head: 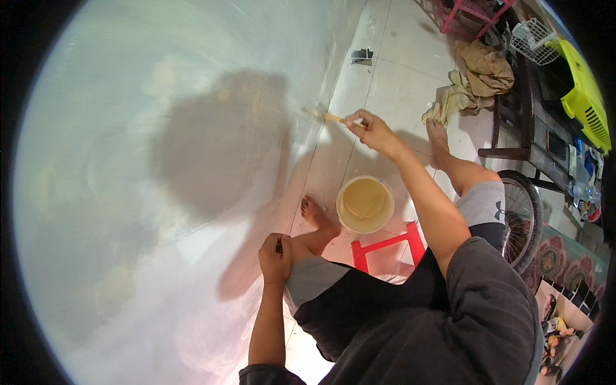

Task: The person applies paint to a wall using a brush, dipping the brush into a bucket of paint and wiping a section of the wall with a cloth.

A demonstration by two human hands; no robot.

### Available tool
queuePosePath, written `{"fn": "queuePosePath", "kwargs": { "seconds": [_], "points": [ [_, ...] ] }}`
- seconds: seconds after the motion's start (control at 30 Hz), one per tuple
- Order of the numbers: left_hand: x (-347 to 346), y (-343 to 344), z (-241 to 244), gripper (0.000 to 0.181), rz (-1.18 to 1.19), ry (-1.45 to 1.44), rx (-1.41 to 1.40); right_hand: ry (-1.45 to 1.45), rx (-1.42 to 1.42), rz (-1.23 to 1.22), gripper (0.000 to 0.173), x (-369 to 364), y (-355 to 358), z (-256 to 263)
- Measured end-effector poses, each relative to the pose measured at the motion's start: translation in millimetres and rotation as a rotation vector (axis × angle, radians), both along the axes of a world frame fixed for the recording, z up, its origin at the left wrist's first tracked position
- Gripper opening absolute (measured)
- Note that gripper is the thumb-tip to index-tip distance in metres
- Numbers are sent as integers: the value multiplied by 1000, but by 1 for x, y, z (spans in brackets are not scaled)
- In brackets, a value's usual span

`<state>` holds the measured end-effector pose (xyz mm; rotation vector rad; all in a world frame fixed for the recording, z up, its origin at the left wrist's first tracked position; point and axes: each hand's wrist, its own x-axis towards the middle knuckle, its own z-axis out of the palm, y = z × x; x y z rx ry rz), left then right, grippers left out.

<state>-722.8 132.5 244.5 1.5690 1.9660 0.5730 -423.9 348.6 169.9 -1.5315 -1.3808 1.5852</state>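
My right hand (369, 129) grips the handle of a paintbrush (332, 118), its bristles at the lower part of a pale green wall (192, 57), near where it meets the floor; whether they touch is unclear. My left hand (275, 257) is closed around a small dark object (279, 246), mostly hidden by the fingers, and rests by my knee. Between my feet a white bucket (340, 211) holds pale yellow liquid, with a blurred shape inside it. My shadow lies across the wall.
A red plastic stool (385, 246) is under me. Crumpled cloths (486, 72) lie beside my right foot. A dark wooden bench (503, 153), a bicycle wheel (522, 221) and a yellow plastic basket (582, 96) are at the right. A black scrap (362, 57) lies on the tiled floor.
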Motion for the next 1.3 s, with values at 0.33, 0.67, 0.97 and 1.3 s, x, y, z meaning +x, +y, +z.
{"fn": "queuePosePath", "kwargs": {
  "seconds": [0.33,0.67,0.97,1.3],
  "points": [
    [2,-3,16,13,74,6,-105,-580,263,42,33,-81,-15,-220],
    [5,10,21,18,30,-13,-98,-361,531,-35,24,-114,27,-202],
    [8,2,21,13,-6,7,-53,-54,212,-79,29,-89,16,-44],
    [2,-5,5,18,8,-2,9,210,361,2,32,-39,-5,186]
  ]
}}
